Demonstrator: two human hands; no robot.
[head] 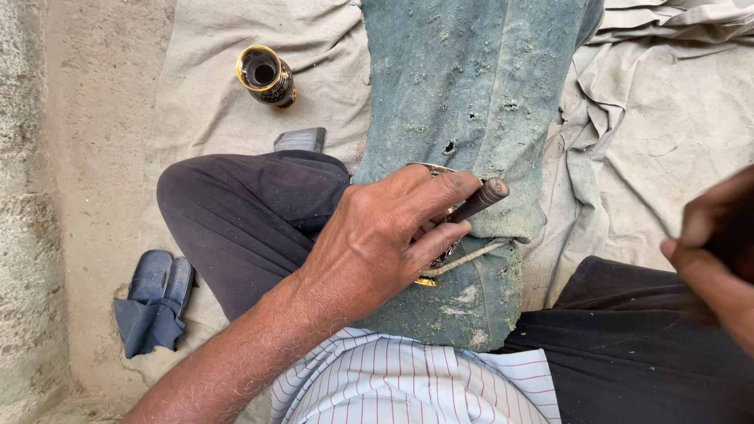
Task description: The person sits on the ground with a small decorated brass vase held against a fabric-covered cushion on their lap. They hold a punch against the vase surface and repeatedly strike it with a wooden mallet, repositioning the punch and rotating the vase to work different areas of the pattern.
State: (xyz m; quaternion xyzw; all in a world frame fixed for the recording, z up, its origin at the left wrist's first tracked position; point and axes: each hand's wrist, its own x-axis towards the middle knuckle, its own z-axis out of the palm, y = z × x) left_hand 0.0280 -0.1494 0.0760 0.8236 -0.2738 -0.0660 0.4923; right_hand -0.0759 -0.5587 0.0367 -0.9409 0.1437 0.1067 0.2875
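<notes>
Over dusty green cloth, the left hand is clamping a dark rod pointing up-right, toward the blurred right hand, grip unclear.

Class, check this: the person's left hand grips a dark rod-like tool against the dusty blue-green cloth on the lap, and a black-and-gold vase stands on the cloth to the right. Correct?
Not quite. In the head view, the black-and-gold vase is at the upper left, not the right. The left hand does grip the dark rod-like tool against the blue-green cloth.

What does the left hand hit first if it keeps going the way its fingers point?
The left hand points right, gripping a dark tool on the dusty blue-green cloth. Straight on it would likely slide over that cloth, then reach the blurred right hand; depth is unclear.
</notes>
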